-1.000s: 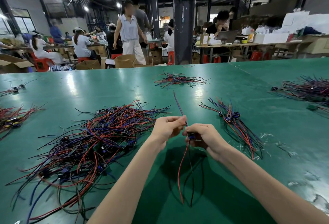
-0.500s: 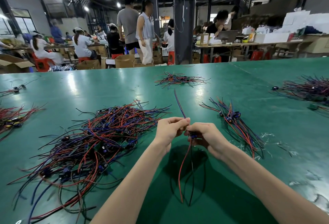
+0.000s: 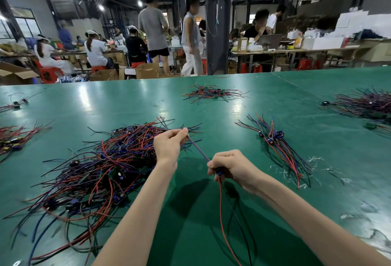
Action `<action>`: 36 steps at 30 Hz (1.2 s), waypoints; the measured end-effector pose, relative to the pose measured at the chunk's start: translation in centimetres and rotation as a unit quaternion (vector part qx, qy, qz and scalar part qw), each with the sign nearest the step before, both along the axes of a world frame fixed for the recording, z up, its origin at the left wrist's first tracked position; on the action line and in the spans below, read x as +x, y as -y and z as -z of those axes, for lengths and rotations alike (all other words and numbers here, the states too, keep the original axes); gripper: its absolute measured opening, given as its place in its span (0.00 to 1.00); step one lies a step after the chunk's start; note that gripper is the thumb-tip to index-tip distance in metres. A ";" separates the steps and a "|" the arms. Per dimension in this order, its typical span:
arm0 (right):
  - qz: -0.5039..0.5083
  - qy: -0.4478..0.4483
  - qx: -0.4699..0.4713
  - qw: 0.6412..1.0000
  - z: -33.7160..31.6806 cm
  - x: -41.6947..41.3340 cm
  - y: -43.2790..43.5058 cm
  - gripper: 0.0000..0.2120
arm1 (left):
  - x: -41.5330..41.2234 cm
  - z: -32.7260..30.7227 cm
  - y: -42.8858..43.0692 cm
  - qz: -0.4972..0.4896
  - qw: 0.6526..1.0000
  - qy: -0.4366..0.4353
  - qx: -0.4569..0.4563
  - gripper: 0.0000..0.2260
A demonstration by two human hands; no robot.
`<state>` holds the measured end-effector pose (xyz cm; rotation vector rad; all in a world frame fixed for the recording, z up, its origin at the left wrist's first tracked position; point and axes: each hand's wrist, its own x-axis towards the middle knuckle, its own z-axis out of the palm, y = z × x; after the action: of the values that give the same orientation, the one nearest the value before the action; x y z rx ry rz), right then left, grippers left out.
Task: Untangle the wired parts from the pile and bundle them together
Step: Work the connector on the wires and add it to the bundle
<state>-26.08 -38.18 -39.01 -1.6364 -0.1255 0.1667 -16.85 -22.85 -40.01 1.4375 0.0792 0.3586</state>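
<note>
A big tangled pile of red, blue and black wired parts [image 3: 101,172] lies on the green table [image 3: 232,128] at my left. My right hand [image 3: 231,165] grips one wired part [image 3: 219,174] by its small blue body, with its red and black leads hanging down toward me. My left hand [image 3: 169,144] pinches that part's blue and purple leads [image 3: 197,149] near their far end, stretched taut between the two hands above the pile's right edge. A sorted bundle of wired parts [image 3: 279,145] lies to the right of my hands.
More wire heaps lie at the far centre [image 3: 213,93], far right [image 3: 366,105] and left edge [image 3: 14,138]. Scraps of clear film [image 3: 313,164] are scattered at the right. People stand and sit at benches beyond the table's far edge, beside a dark pillar [image 3: 218,22].
My left hand has slid up and to the left along the blue and purple leads, pulling them straight. My right hand has moved a little down and right with the part's body.
</note>
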 end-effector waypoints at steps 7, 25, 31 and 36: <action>-0.019 0.001 -0.004 1.000 -0.2 0.1 0.1 0.15 | 0.2 -0.1 -0.6 -0.006 1.000 -0.004 -0.010 0.03; 0.247 0.006 0.045 0.968 -0.8 1.9 3.4 0.09 | -4.6 -0.2 5.2 0.350 0.925 -0.083 0.118 0.12; 0.232 -0.018 0.077 0.969 -0.3 2.2 3.6 0.09 | -5.6 -0.1 5.4 0.379 0.917 -0.075 0.102 0.09; 0.195 -0.029 0.092 0.976 -0.2 2.2 3.6 0.11 | -5.5 0.2 5.5 0.369 0.920 -0.099 0.086 0.03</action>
<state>-23.84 -41.73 -38.83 -1.4385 0.2197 -0.0947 -22.35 -28.37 -40.16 1.5617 -0.3367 -0.4124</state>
